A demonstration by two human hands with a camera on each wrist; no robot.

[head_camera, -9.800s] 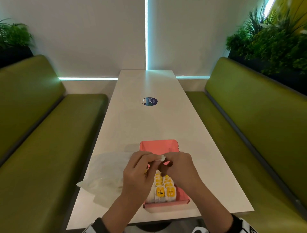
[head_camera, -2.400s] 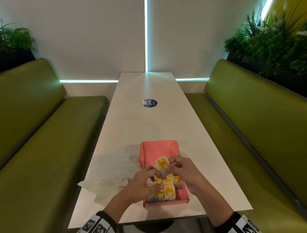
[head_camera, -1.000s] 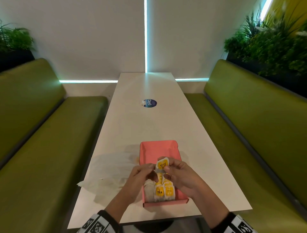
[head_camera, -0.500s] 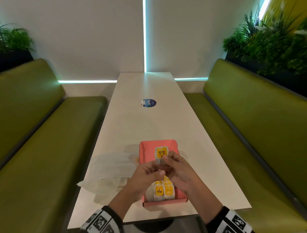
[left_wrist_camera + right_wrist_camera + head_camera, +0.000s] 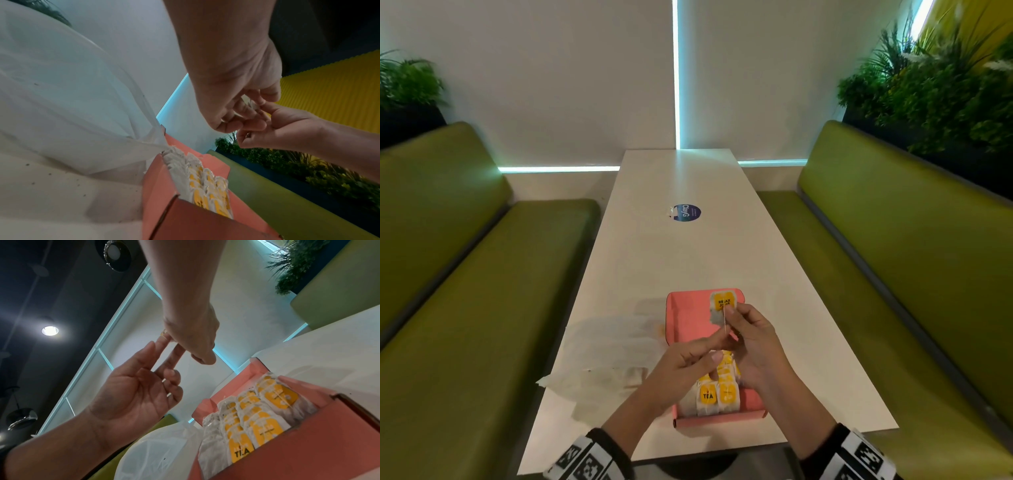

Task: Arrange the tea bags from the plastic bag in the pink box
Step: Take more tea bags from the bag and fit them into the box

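Pink cardboard box [image 5: 690,318] sits open on the long white table [image 5: 674,253], down at the near end of it, around 6 o'clock in the head view, and its near half is packed with white paper tea bags with yellow labels [image 5: 717,394] standing in rows, one reading TEA. Both hands are up over the middle of the box working on one more tea bag [image 5: 722,303], white with a yellow tag. The right hand [image 5: 755,339] has it pinched by thumb and fingertips, held up so it shows against the far end of the box at about 12 o'clock from the packed rows. The left hand [image 5: 681,368] comes in from 8 o'clock with its fingertips pinched onto the thin string [image 5: 723,325] running down from that bag; from the right wrist view its index and middle fingers look fairly straight and reach up to meet the other hand, with the ring and little fingers curled. The crumpled clear plastic bag [image 5: 606,353] lies flat on the table just left of the box, roughly 9 o'clock from it, touching the box wall in the left wrist view. Can't tell if any bags are left inside it. A round blue sticker [image 5: 686,212] sits further up the table at 12 o'clock.
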